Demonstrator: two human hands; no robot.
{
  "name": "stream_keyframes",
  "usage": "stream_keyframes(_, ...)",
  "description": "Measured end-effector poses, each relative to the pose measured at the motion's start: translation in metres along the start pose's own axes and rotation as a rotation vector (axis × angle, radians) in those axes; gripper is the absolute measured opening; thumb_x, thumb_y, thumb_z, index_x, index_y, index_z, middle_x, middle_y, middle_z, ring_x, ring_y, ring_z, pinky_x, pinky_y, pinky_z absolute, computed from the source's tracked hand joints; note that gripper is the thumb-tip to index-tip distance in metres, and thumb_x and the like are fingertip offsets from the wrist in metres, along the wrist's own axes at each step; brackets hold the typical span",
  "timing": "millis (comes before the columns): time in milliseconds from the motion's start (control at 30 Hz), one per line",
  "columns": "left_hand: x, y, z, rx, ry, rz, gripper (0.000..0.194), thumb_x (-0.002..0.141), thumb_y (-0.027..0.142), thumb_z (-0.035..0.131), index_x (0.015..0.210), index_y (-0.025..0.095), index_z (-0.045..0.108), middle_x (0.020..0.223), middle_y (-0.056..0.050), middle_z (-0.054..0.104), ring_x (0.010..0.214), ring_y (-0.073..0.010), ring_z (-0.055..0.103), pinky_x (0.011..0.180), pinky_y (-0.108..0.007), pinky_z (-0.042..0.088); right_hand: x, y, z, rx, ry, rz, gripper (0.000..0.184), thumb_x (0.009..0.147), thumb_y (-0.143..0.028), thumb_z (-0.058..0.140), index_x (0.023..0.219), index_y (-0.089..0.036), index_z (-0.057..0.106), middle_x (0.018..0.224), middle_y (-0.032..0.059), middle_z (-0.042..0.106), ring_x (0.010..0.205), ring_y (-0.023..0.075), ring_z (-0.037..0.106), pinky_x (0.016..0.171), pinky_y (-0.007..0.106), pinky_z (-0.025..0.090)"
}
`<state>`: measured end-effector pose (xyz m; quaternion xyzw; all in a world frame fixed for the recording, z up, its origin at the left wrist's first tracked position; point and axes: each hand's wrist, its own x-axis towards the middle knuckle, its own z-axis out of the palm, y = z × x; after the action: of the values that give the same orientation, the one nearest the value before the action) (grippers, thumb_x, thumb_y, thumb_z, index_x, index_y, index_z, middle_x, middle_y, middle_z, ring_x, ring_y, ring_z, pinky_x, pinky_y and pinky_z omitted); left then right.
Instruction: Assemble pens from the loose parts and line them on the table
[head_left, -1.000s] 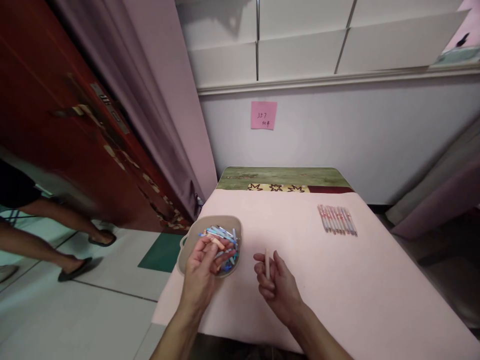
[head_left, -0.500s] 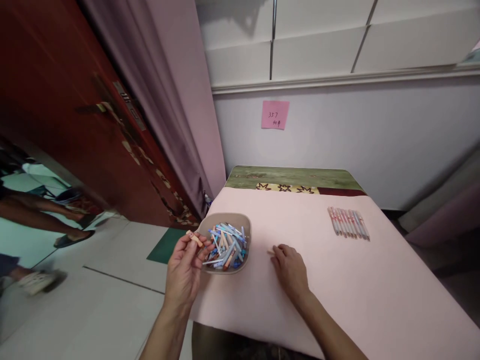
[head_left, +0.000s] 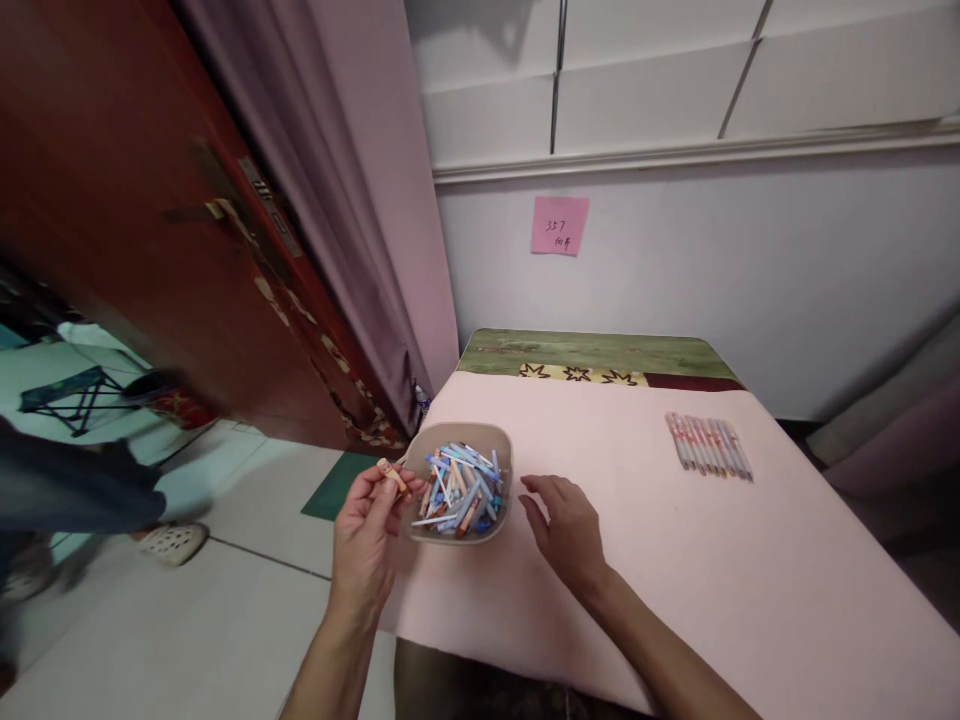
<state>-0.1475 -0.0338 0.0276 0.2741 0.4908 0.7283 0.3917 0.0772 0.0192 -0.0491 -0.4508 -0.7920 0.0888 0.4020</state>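
My left hand [head_left: 367, 525] pinches a short peach-coloured pen part [head_left: 391, 473] with a printed pattern, at the left rim of a beige plastic bin [head_left: 501, 446]. Loose pen parts [head_left: 463, 490] in blue, white, peach and brown fill the bin in a jumble. Just right of the bin, my right hand [head_left: 566, 528] hovers over the pink cloth with thumb and index finger apart, and I see nothing between them. Farther right, several pens [head_left: 709, 447] with pinkish and pale barrels lie side by side in a row.
The pink cloth [head_left: 600, 430] covers most of the table, leaving a green patterned strip [head_left: 585, 350] at the back. A pink note [head_left: 559, 226] is stuck on the wall. Left are a red-brown door [head_left: 142, 200], a curtain and a passing person's leg [head_left: 75, 485].
My right hand has moved slightly left toward the bin and spread its fingers; the small beige piece at its fingertips no longer shows. My left hand keeps its pen part. The passer-by has moved.
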Motion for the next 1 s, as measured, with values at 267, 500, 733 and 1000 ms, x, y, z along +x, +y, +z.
stream_keyframes(267, -0.001, 0.001, -0.003, 0.003, 0.027, 0.026, 0.024, 0.073, 0.031, 0.074, 0.088, 0.016, 0.062, 0.085, -0.001, 0.068, 0.076, -0.0115, 0.065, 0.079, -0.024, 0.051, 0.060, -0.030, 0.019, -0.206, -0.448, 0.022, 0.025, 0.097, -0.029, 0.043, 0.099, -0.024, 0.067, 0.097, 0.0053, 0.069, 0.094, 0.0169, 0.060, 0.080, 0.025, 0.041)
stream_keyframes(500, -0.002, 0.005, -0.003, -0.010, 0.053, -0.007, 0.034, 0.071, 0.031, 0.076, 0.097, 0.019, 0.058, 0.085, -0.003, 0.070, 0.071, -0.0135, 0.066, 0.073, -0.027, 0.053, 0.101, -0.039, 0.057, -0.274, -0.647, 0.049, 0.030, 0.093, -0.025, 0.042, 0.099, -0.017, 0.070, 0.097, 0.0120, 0.071, 0.086, 0.0192, 0.065, 0.073, 0.026, 0.047)
stream_keyframes(733, 0.001, 0.005, -0.011, -0.082, 0.088, 0.047, 0.020, 0.072, 0.022, 0.072, 0.087, 0.017, 0.059, 0.080, 0.001, 0.062, 0.071, -0.0101, 0.060, 0.072, -0.023, 0.051, 0.099, -0.057, 0.083, -0.193, -0.824, -0.113, 0.026, 0.091, -0.026, 0.048, 0.101, -0.024, 0.072, 0.104, 0.0051, 0.072, 0.094, 0.0182, 0.065, 0.077, 0.026, 0.048)
stream_keyframes(1000, 0.006, -0.019, -0.023, -0.007, 0.076, 0.006, 0.019, 0.072, 0.023, 0.070, 0.086, 0.017, 0.058, 0.076, 0.002, 0.059, 0.066, -0.0088, 0.053, 0.067, -0.021, 0.046, 0.099, -0.049, 0.089, -0.276, -0.940, -0.167, 0.027, 0.093, -0.033, 0.056, 0.110, -0.013, 0.061, 0.108, 0.0070, 0.064, 0.094, 0.0187, 0.063, 0.082, 0.040, 0.053)
